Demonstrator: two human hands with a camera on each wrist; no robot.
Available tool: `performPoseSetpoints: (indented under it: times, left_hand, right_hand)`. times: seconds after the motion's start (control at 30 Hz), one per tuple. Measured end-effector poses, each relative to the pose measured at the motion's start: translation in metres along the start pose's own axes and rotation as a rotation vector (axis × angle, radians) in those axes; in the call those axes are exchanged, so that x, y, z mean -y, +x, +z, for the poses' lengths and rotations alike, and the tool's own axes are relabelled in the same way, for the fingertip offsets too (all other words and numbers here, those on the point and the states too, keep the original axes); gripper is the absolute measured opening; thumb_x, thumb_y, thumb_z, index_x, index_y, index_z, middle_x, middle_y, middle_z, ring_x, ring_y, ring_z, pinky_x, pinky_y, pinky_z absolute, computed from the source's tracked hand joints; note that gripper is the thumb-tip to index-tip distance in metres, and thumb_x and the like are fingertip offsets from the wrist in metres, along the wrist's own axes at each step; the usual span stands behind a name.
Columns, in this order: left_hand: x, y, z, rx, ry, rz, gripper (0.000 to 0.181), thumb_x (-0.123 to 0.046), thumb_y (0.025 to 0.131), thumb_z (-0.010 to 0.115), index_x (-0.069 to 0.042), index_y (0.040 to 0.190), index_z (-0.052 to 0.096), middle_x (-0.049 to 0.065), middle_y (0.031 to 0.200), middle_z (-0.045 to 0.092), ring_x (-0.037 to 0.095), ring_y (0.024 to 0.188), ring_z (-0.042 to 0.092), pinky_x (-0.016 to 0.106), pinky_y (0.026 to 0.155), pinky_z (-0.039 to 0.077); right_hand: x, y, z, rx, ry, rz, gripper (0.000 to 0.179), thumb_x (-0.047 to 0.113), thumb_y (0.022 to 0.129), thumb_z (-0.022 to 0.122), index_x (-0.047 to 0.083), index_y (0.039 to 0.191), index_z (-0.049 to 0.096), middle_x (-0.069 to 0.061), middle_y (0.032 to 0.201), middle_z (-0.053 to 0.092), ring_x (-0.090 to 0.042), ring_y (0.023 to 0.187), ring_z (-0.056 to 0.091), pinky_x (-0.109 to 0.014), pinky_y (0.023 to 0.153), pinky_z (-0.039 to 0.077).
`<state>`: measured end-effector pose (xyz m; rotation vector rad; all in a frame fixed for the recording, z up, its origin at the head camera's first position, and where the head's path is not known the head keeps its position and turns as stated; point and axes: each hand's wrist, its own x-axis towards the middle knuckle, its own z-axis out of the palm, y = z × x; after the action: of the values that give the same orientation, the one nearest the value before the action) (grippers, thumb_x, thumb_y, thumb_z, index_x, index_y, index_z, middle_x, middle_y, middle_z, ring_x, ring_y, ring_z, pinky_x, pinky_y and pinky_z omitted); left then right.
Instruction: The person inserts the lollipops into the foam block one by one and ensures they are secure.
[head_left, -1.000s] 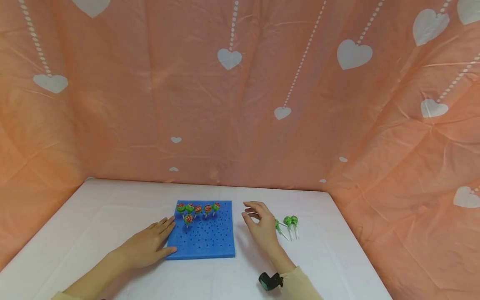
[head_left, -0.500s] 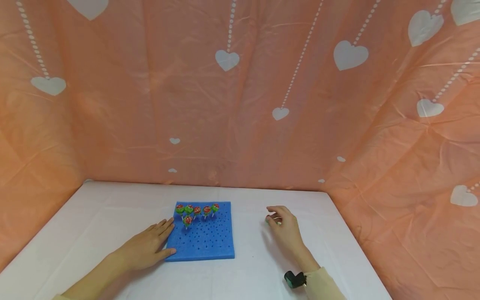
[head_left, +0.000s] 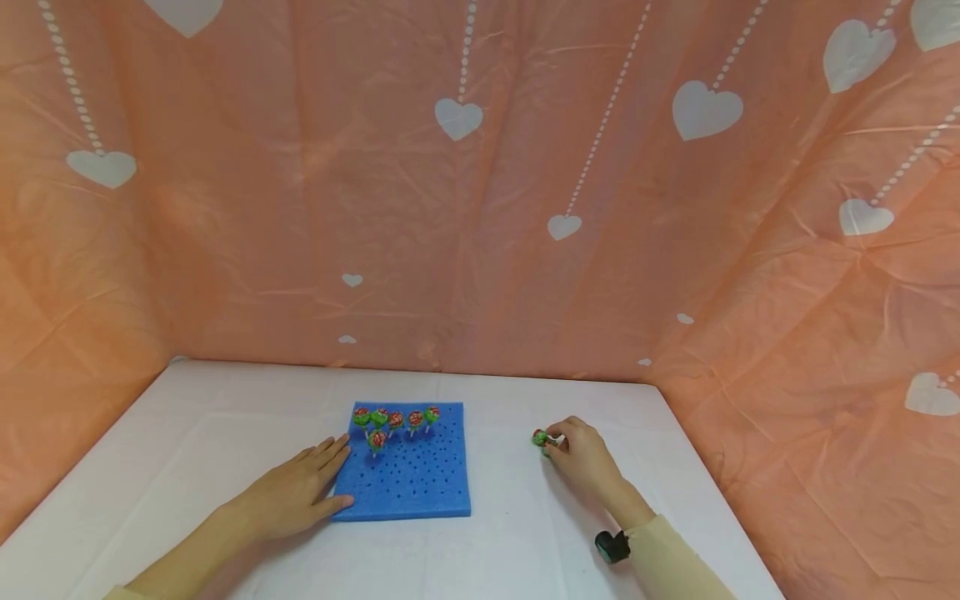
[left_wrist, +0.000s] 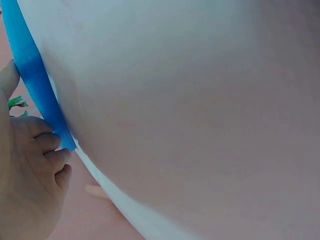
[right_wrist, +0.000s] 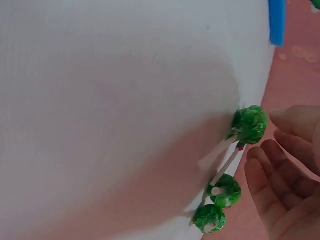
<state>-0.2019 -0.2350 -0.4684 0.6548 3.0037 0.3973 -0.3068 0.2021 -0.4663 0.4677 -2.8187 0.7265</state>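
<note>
A blue foam board (head_left: 408, 493) full of small holes lies on the white table. Several lollipops (head_left: 396, 420) in red and green wrappers stand upright along its far side, and one lollipop (head_left: 377, 442) stands in front of them. My left hand (head_left: 294, 493) rests against the board's left edge, fingers straight, thumb on its near corner. To the right of the board, my right hand (head_left: 588, 458) is beside loose lollipops, its thumb and fingers apart near one green lollipop (right_wrist: 251, 124). Two more green lollipops (right_wrist: 225, 191) lie close by; in the head view the hand hides most of them.
The white table (head_left: 510, 550) ends at orange cloth (head_left: 405, 250) with heart prints behind and at both sides. A small black device (head_left: 612, 547) is at my right wrist.
My right hand has moved right, away from the board, to the loose lollipops, now mostly covering them. The left hand and the lollipops in the board stay as they were.
</note>
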Motion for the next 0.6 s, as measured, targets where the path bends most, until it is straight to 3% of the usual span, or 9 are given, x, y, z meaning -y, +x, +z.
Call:
performPoseSetpoints:
  times: [0.2,0.6]
  left_hand:
    - [-0.0005,0.0005,-0.0006,-0.003,-0.008,-0.003,0.085,-0.061,0.099,0.05,0.008,0.148,0.044,0.025,0.161,0.035,0.048,0.148,0.034,0.062,0.119,0.034]
    - [-0.0003,0.0007,-0.0002,0.002,-0.008,-0.007,0.085,-0.061,0.099,0.05,0.007,0.148,0.044,0.025,0.162,0.034,0.048,0.148,0.034,0.062,0.119,0.034]
  right_hand:
    - [-0.002,0.0012,0.0008,0.05,-0.024,0.024,0.011,0.011,0.086,0.079,0.01,0.096,0.076,0.001,0.089,0.064,-0.008,0.074,0.054,-0.022,0.065,0.047]
    - [-0.0052,0.003,0.0046,0.074,-0.047,0.014,0.011,0.008,0.085,0.079,0.009,0.094,0.074,0.001,0.085,0.061,-0.008,0.072,0.053,-0.021,0.062,0.046]
